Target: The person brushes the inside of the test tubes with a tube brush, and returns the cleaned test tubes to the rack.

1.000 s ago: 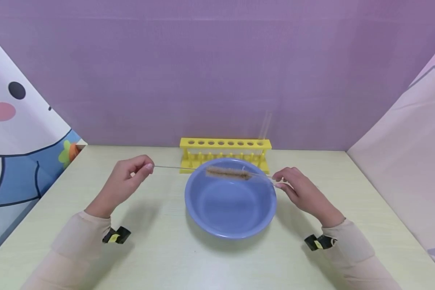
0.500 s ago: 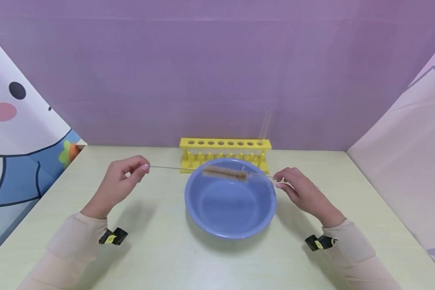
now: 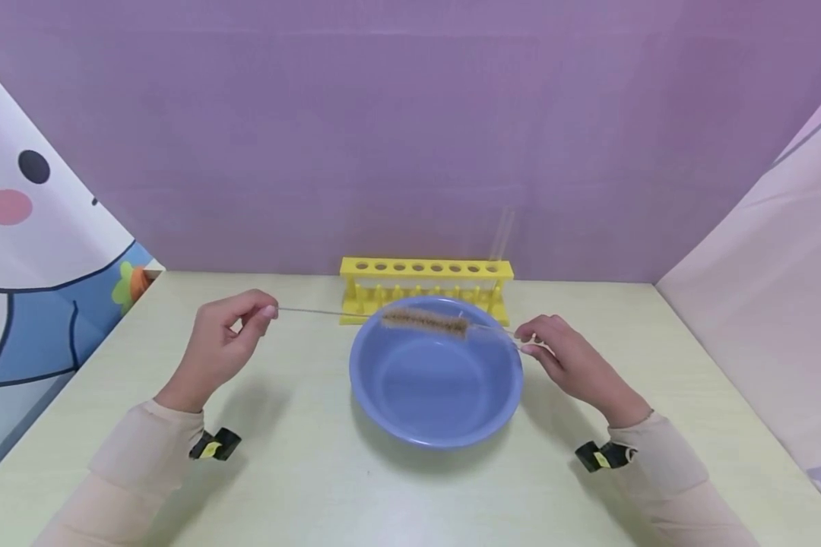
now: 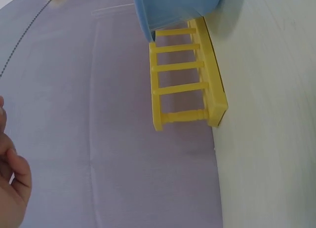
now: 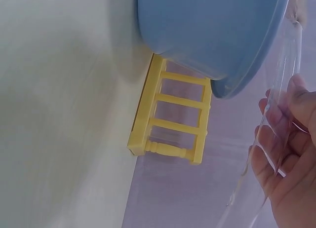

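Note:
Over the basin, my left hand (image 3: pixel 229 334) pinches the thin twisted-wire handle of a test tube brush (image 3: pixel 424 321) between thumb and fingertips. The brush lies nearly level, its brown bristles above the far part of the blue basin (image 3: pixel 434 437). My right hand (image 3: pixel 571 365) grips a clear test tube (image 5: pixel 289 57), thumb on one side and fingers on the other. The tube's mouth faces the brush tip; whether the tip sits just inside cannot be told. In the left wrist view, part of my left hand (image 4: pixel 12 183) shows at the left edge.
Behind the basin stands a yellow test tube rack (image 3: pixel 424 267) with a row of holes. Another clear tube (image 3: pixel 502 232) rises from its right end. A purple backdrop (image 3: pixel 410 137) hangs at the table's back edge, and patterned cloths flank both sides.
My left hand has shifted slightly left, drawing the brush with it away from the tube. The right hand and tube stay almost where they were.

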